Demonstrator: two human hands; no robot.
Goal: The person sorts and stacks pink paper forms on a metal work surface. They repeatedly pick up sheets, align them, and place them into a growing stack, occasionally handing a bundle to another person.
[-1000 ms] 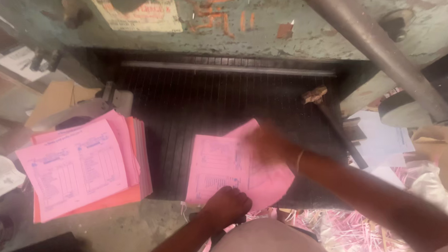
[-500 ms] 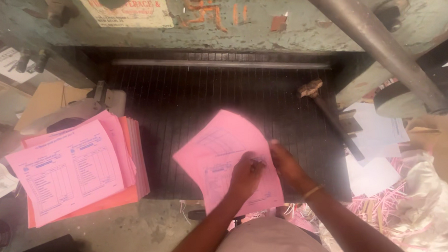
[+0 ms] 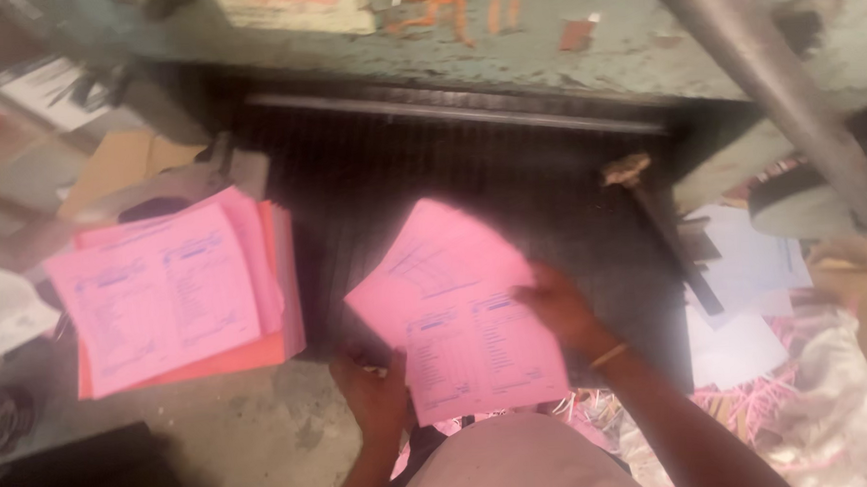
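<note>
Gripping a loose bundle of pink sheets [image 3: 460,319] from both sides, the two hands are seen low in the head view, over the near edge of the dark ribbed bed [image 3: 470,185] of the machine. The left hand [image 3: 373,394] is closed on the bundle's near left corner, fingers tucked under the paper (so the sheets are propped from below rather than pinched flat). The right hand [image 3: 561,308] is laid along the right edge, thumb apparently on top and fingers behind, though blur hides the exact hold. The sheets are fanned and tilted, their corners out of line, which suggests they are being held loosely so that they can slide against each other. A second pile of pink sheets [image 3: 171,291] is left on the worktop at the left edge of the bed, well apart from the hands, resting on an orange cover. A metal bar [image 3: 448,109] runs along the far edge of the bed. White papers [image 3: 743,300] and pink paper trimmings [image 3: 746,396] are scattered at the right.
</note>
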